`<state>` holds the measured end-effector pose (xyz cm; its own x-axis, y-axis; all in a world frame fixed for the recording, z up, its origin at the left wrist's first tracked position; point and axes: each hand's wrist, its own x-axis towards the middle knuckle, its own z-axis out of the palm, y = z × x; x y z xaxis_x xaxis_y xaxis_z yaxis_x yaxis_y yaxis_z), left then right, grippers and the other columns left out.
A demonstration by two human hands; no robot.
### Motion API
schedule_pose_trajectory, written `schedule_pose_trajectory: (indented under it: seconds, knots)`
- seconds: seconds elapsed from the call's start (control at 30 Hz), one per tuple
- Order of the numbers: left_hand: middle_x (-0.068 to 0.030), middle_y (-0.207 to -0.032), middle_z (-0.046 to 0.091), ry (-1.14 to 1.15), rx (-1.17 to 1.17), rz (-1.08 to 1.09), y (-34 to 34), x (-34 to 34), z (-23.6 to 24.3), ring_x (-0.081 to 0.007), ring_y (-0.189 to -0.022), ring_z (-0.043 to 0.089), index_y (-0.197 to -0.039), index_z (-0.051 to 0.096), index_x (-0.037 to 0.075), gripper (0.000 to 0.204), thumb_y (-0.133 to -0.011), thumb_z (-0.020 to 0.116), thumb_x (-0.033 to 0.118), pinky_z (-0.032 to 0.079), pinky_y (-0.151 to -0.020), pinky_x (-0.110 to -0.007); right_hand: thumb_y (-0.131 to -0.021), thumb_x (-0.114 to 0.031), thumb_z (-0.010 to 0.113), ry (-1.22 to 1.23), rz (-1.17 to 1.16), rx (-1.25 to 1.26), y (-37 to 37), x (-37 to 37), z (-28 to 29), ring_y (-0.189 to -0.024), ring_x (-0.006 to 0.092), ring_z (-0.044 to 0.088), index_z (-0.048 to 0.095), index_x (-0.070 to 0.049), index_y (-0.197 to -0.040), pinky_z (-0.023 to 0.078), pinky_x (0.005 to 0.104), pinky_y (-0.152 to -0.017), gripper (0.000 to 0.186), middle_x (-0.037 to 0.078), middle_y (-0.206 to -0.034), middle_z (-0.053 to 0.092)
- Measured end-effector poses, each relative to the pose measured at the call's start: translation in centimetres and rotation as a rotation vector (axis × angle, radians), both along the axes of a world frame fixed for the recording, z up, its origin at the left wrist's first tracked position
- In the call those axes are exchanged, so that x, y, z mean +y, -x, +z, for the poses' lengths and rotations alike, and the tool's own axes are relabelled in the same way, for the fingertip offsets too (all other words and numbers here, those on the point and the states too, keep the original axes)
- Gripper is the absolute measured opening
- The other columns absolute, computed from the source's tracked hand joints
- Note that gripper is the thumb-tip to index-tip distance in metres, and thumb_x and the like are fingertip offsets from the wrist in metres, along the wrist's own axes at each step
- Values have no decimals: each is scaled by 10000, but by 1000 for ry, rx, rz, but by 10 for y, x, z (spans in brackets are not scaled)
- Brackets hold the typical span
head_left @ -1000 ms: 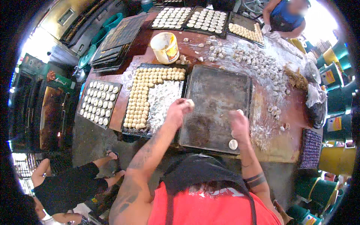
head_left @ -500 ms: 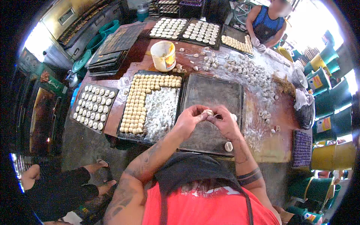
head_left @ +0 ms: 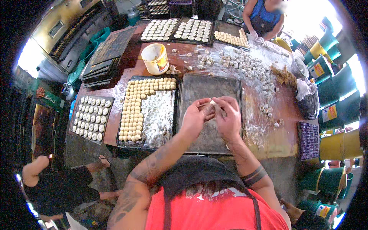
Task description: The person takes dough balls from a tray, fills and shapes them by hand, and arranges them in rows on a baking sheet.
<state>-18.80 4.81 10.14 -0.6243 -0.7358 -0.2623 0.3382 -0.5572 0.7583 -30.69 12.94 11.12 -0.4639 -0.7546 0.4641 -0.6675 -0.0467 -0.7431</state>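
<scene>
Over a dark baking tray (head_left: 191,86), my two hands meet at a small pale piece of dough (head_left: 212,102). My left hand (head_left: 196,117) has its fingers curled against the piece. From the other side my right hand (head_left: 229,115) pinches it, hiding most of it. Left of them lies a floured tray (head_left: 159,115) with rows of small round dough balls (head_left: 130,115) along its left and far sides. My right wrist covers most of a pale dough piece near the dark tray's front right.
A white bucket (head_left: 155,59) stands behind the floured tray. Many flour-dusted lumps (head_left: 251,67) lie scattered at the right. At the left are a tray of flattened rounds (head_left: 91,119) and stacked dark trays (head_left: 105,53). A co-worker (head_left: 264,19) works across the table.
The whole view has shifted slightly, moving the table leftward and up. My hands have turned more upright around the dough, and my right wrist now covers the loose piece on the dark tray.
</scene>
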Motion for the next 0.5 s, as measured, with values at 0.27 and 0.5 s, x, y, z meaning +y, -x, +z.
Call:
schedule_pose_trajectory:
  seconds: [0.27, 0.5]
  knots:
    - [-72, -1140, 681, -90, 43, -321, 9, -5, -28, -210, -1025, 678, -1208, 635, 10, 395, -868, 814, 101, 559, -865, -356, -719, -111, 820, 20, 453, -19, 34, -5, -2, -1176, 356, 651, 713, -104, -1002, 524, 475, -992, 303, 106, -1191, 726]
    - [-82, -1186, 685, -283, -20, -309, 44, 31, -65, -197, -1071, 664, -1280, 611, -7, 411, -918, 770, 107, 538, -940, -350, -748, -65, 799, -140, 120, -133, 60, 33, -73, -998, 311, 678, 630, -56, -1041, 543, 409, -857, 339, 126, -1132, 673]
